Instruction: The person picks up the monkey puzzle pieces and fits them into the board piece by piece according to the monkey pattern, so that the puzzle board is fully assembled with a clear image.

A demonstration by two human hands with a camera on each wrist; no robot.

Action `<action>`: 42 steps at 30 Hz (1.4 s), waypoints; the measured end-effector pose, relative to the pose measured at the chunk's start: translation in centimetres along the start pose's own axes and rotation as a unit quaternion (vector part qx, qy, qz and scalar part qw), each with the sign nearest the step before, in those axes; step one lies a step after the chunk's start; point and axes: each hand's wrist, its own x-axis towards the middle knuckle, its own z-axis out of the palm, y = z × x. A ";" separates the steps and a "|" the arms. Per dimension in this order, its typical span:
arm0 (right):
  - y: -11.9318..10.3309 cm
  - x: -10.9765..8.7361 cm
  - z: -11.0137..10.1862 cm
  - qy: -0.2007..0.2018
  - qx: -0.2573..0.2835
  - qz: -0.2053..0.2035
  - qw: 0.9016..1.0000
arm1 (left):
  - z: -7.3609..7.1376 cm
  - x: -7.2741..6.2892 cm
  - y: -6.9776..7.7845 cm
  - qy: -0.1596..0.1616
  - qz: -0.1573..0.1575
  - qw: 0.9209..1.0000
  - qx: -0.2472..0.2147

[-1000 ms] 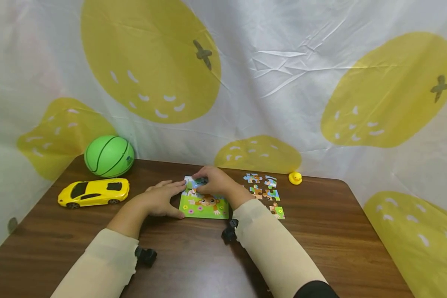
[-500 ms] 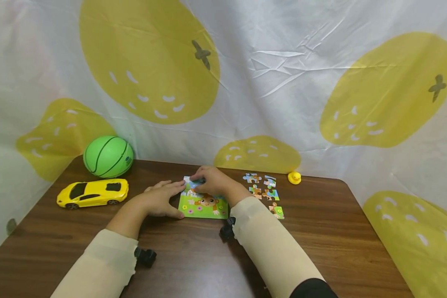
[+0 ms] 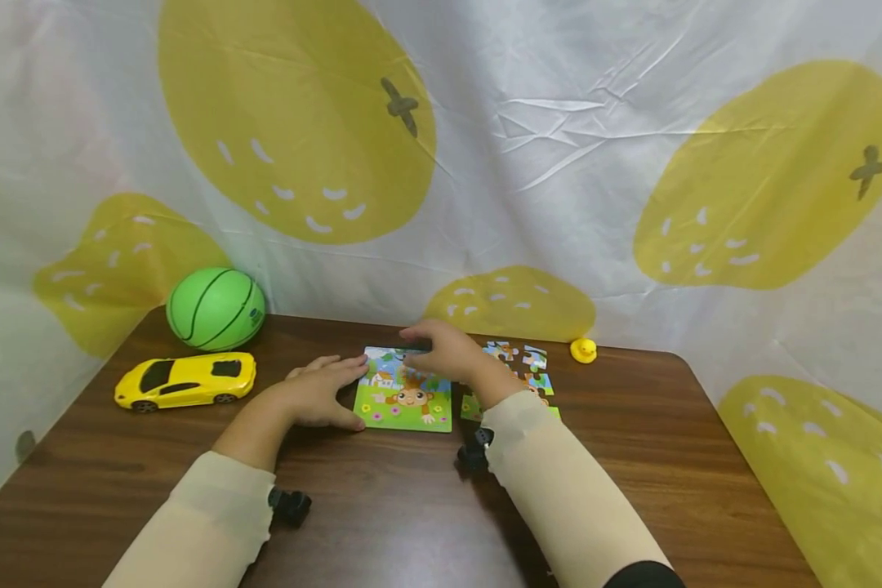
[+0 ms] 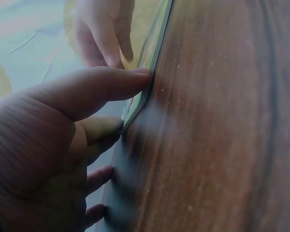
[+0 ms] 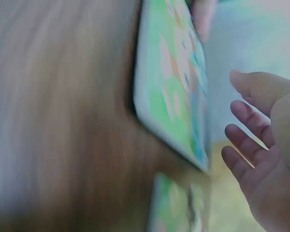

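Two hands [image 3: 316, 396] [image 3: 444, 355], one puzzle board [image 3: 400, 404]; one car [image 3: 185, 381], one ball [image 3: 216, 309]

Stretches both forearms [image 3: 198, 523] forward, parting thumb [image 3: 347, 420] from fingers [image 3: 347, 372] on left hand [image 3: 316, 394], holding right hand [image 3: 452, 357] raised, relaxed.

Rm type unclear, curtained off: printed cloth [image 3: 529, 204] behind tbl [image 3: 382, 506].

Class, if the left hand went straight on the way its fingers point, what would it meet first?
Most likely the puzzle board: the left hand points across it and appears to touch its left edge. The right hand is farther along but seems raised, so depth there is unclear.
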 end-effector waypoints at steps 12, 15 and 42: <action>4.9 -5.1 -5.2 0.075 0.046 0.026 0.996 | 0.2 0.1 0.2 0.000 -0.007 1.000 0.001; 6.0 -6.2 -6.0 0.085 0.040 0.039 0.995 | 0.2 0.1 0.2 0.001 -0.006 1.000 0.001; 11.9 -6.0 -7.6 0.077 0.037 0.101 0.991 | 0.0 0.1 0.2 -0.005 -0.010 1.000 0.006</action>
